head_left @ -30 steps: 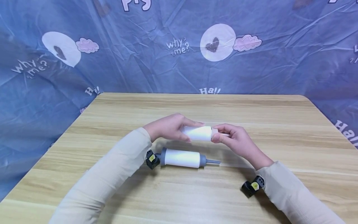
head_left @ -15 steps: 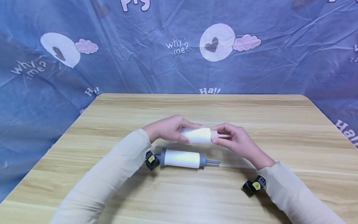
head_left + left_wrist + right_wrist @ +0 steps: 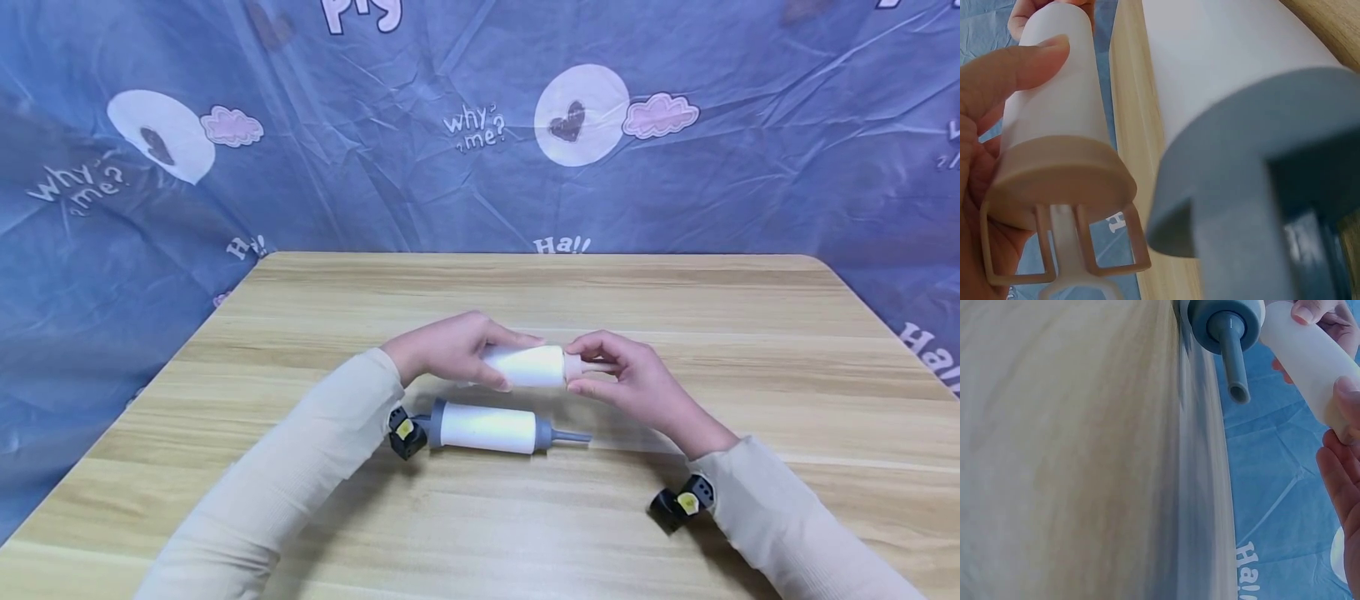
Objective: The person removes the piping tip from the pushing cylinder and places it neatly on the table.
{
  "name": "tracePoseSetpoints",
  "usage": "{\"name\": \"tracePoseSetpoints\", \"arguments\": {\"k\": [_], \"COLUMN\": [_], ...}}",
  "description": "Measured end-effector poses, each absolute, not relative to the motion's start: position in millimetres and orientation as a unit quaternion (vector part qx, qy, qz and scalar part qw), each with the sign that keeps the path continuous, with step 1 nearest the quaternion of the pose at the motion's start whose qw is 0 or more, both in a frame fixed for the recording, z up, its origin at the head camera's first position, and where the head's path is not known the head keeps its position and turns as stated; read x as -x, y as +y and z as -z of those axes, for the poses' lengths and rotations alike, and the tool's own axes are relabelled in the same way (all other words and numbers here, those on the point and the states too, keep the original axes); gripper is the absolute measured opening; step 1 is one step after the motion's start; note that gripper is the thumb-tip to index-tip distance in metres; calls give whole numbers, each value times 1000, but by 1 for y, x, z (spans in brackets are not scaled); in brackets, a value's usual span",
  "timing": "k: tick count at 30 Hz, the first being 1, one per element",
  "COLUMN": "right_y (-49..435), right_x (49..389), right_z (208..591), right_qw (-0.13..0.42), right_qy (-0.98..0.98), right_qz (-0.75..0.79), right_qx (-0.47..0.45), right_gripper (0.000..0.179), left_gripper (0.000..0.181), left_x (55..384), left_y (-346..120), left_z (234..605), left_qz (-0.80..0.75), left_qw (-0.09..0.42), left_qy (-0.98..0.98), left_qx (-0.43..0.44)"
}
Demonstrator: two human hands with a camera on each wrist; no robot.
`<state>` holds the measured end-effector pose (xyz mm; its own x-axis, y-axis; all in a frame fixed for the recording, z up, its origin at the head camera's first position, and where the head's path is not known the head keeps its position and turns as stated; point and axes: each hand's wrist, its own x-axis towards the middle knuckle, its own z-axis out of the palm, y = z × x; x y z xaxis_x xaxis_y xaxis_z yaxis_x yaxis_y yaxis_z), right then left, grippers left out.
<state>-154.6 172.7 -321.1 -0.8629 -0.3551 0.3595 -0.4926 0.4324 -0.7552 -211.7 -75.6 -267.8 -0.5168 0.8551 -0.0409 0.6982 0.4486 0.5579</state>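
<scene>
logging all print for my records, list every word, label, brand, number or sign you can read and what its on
"why? ?me?", twice on the blue backdrop
"Ha!!" on the backdrop, middle and left; cut off elsewhere
"pig" on the backdrop, top cut off
Letters at the head view's right edge: too cut off
Yellow marks on the wrist cameras: too small
None seen on the held white tube or grey-ended tube
</scene>
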Motion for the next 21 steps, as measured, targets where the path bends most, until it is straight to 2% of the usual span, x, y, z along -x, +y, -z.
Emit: {"name": "tracePoseSetpoints", "arguments": {"k": [7,21], "right_y": [173,172], "right_x": [157,159], "right_z": [322,322], "right_qw": [28,-57], "right_qy": [-845,-813], "right_qz": [-478,-535], "right_qx": [-239,-224], "right_gripper": [42,35], "left_gripper": [60,63], "left_x": [211,210], "left_y": [-76,-77], "left_z": [269,270], "left_qz": [-234,-222], "left_qw": [133,127], "left_qy": [837,847], "left_qx": [-477,-465]}}
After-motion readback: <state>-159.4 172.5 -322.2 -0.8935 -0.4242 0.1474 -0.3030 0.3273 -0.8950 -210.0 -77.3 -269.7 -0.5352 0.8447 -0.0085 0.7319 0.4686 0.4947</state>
